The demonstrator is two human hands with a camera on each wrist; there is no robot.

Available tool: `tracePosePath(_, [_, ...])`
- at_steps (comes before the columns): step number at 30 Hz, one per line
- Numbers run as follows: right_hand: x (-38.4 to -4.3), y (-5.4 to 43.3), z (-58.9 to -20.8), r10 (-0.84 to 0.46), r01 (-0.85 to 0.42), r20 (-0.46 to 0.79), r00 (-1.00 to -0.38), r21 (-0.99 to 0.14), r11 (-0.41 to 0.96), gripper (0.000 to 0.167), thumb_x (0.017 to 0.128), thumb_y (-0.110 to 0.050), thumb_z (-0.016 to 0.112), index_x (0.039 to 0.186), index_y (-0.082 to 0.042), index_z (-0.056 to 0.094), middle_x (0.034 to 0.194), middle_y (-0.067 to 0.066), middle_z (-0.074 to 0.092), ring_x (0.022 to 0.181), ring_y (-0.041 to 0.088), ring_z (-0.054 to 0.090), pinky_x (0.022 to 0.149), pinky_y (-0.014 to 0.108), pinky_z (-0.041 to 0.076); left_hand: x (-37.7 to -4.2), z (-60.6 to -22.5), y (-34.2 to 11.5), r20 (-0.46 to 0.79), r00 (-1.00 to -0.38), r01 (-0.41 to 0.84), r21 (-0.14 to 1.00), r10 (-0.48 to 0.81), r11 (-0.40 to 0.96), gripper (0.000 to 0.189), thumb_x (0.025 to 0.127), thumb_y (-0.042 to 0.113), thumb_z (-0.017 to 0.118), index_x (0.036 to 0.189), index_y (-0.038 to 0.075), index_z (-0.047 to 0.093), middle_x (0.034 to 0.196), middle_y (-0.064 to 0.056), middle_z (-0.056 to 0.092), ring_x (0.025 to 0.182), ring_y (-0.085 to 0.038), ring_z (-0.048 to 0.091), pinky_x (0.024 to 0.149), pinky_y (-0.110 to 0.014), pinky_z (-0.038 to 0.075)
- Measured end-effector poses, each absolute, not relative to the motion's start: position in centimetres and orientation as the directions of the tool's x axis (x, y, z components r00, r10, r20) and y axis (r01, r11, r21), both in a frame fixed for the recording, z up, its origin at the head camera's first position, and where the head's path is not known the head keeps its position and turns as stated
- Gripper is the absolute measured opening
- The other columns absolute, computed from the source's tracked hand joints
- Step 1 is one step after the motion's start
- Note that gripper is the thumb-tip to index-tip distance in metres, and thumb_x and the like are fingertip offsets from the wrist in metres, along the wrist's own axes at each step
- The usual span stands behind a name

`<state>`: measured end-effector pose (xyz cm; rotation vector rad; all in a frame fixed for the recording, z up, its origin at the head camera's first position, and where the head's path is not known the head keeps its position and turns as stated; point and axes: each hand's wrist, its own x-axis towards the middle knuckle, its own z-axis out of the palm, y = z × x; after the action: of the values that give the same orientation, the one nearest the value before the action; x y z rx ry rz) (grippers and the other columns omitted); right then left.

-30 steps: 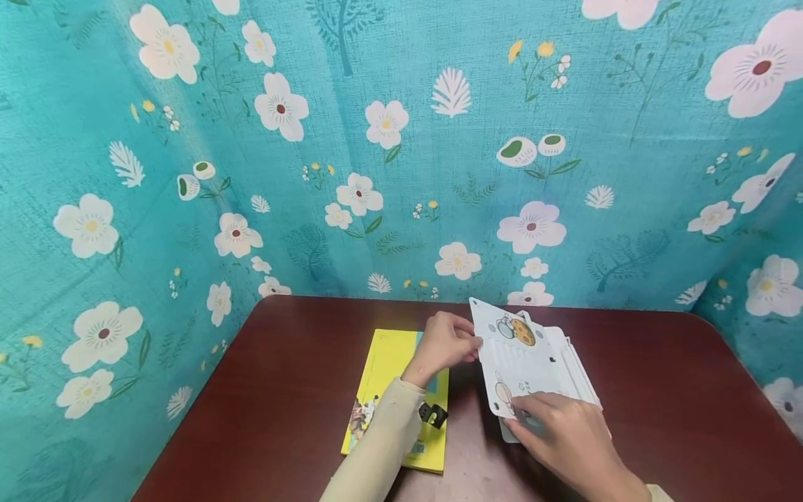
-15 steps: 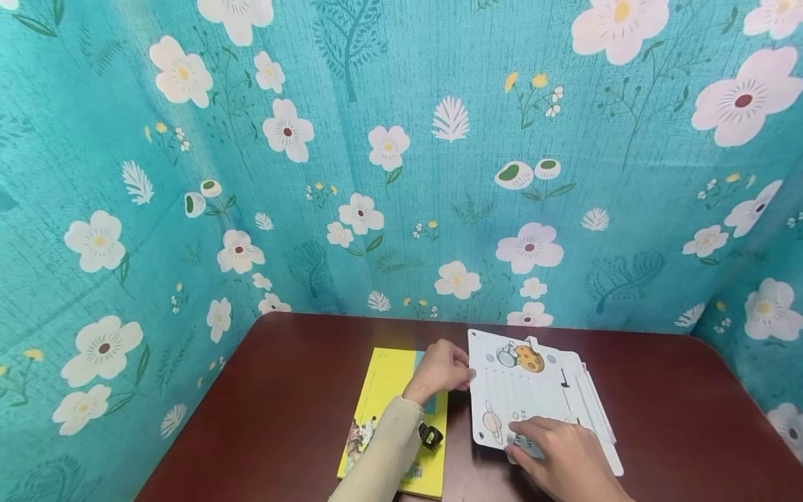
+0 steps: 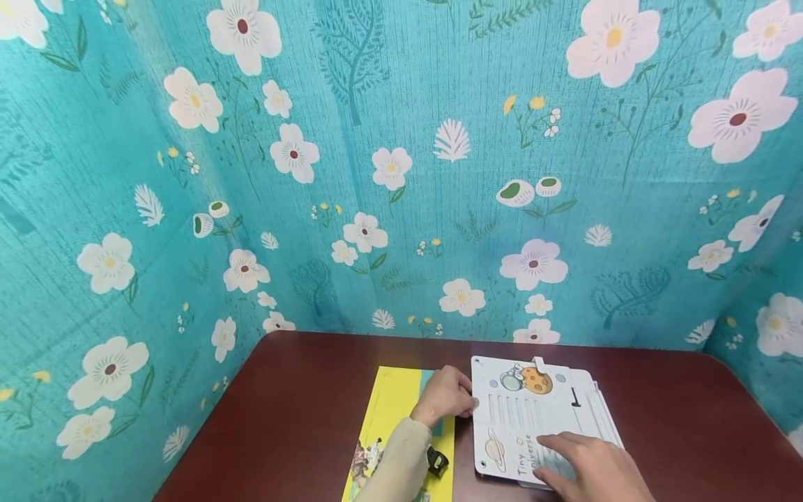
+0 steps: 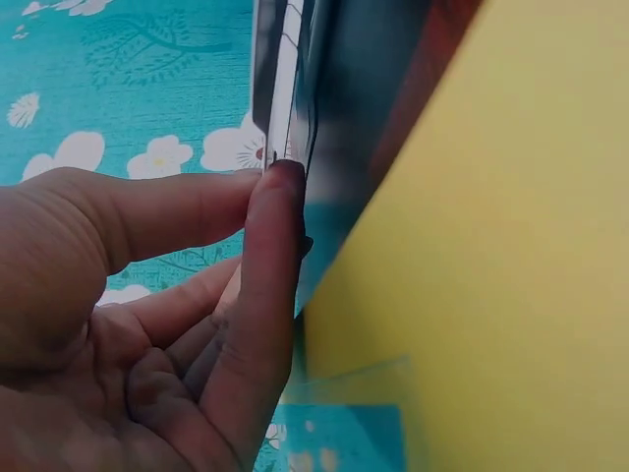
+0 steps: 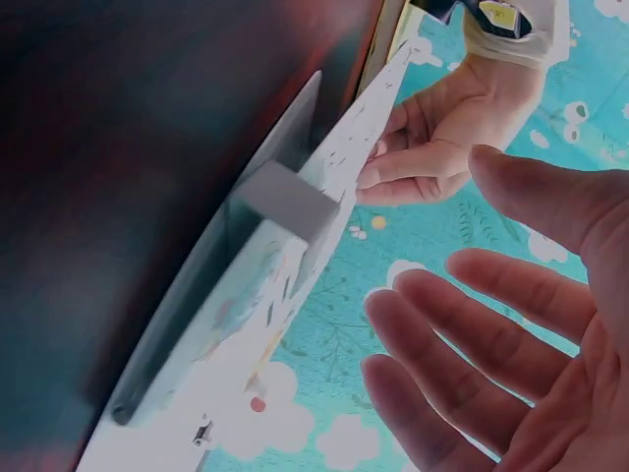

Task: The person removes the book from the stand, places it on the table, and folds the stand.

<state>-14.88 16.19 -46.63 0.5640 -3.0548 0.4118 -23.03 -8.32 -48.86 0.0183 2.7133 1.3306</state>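
A white notebook (image 3: 521,429) with an astronaut, a ringed planet and the words "Tiny Universe" on its cover lies on the dark red table. My left hand (image 3: 447,395) is at its left edge; in the left wrist view, thumb and forefinger pinch the thin edge of the notebook (image 4: 283,79). Over the lower right part of the cover hovers my right hand (image 3: 592,466), its fingers spread and relaxed. A gap separates those fingers from the cover in the right wrist view, where a pale clasp flap (image 5: 287,202) sticks out from the notebook's edge.
A yellow book (image 3: 395,401) with a blue strip lies left of the notebook, under my left forearm. The wooden table (image 3: 282,418) ends at a teal flowered curtain (image 3: 426,223) behind. A black strap device (image 3: 437,461) sits on my left wrist.
The notebook's cover, tilted up at its left side a second ago, has come down flat. My right hand has lifted off it towards the lower right; the left stays at the edge. The view has tilted up.
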Motion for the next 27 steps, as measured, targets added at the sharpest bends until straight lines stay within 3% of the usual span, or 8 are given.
tracePosePath(7, [-14.7, 17.2, -47.8, -0.325, -0.284, -0.098, -0.94, -0.3, 0.911, 0.046, 0.075, -0.055, 0.087, 0.109, -0.025, 0.079, 0.1, -0.007, 0.078, 0.085, 0.012, 0.072, 0.075, 0.042, 0.061, -22.2, -49.9, -8.2, -0.149, -0.986, -0.08, 0.803, 0.069, 0.59, 0.009, 0.083, 0.001, 0.082, 0.092, -0.001, 0.078, 0.061, -0.002, 0.07, 0.052, -0.011, 0.067, 0.053, -0.023, 0.056])
tracePosePath(19, [-15.0, 18.4, -47.7, -0.372, -0.387, 0.111, -0.922, -0.206, 0.899, 0.051, 0.067, -0.039, 0.095, 0.11, -0.018, 0.079, 0.107, 0.001, 0.078, 0.093, 0.02, 0.073, 0.069, 0.044, 0.058, -24.1, -48.4, -8.6, -0.147, -0.985, -0.057, 0.759, 0.086, 0.649, 0.023, 0.087, 0.004, 0.08, 0.109, -0.001, 0.076, 0.064, -0.003, 0.071, 0.054, -0.012, 0.067, 0.057, -0.022, 0.05])
tracePosePath(27, [-14.8, 18.5, -48.2, -0.393, -0.395, 0.049, -0.918, -0.166, 0.903, 0.054, 0.064, -0.039, 0.097, 0.11, -0.018, 0.079, 0.105, 0.001, 0.077, 0.092, 0.02, 0.071, 0.073, 0.046, 0.057, -23.9, -48.6, -8.7, -0.17, -0.981, -0.068, 0.754, 0.094, 0.653, 0.034, 0.087, 0.004, 0.08, 0.12, -0.003, 0.072, 0.065, -0.003, 0.071, 0.055, -0.012, 0.068, 0.057, -0.023, 0.053])
